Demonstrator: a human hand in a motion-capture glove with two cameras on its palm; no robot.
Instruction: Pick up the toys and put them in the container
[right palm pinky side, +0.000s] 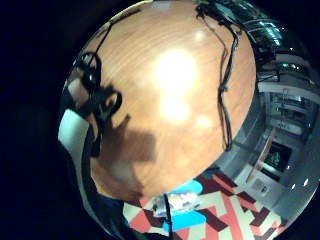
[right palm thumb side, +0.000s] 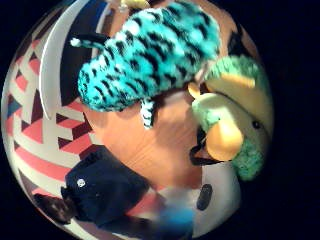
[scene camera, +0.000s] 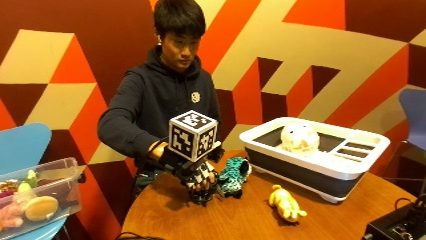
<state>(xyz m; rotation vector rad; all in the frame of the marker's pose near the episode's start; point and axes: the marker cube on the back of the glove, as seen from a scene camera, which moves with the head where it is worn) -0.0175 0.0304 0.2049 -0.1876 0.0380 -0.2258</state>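
My gloved right hand (scene camera: 198, 182) hangs fingers-down over the round wooden table (scene camera: 239, 220), just left of a teal black-spotted plush (scene camera: 233, 179). The thumb side palm view shows that teal plush (right palm thumb side: 150, 55) and, close against the palm, a green and yellow plush (right palm thumb side: 235, 115). The fingers seem curled round this green plush, which the hand hides in the outside view. A small yellow plush (scene camera: 286, 202) lies further right on the table. The white-rimmed dark grey container (scene camera: 299, 170) stands at the back right, with a white round plush (scene camera: 299, 138) inside.
A clear plastic bin (scene camera: 36, 195) with several items sits on a blue chair at the left. A black device (scene camera: 399, 227) occupies the table's front right edge. A black cable (right palm pinky side: 225, 90) trails across the tabletop (right palm pinky side: 170, 90).
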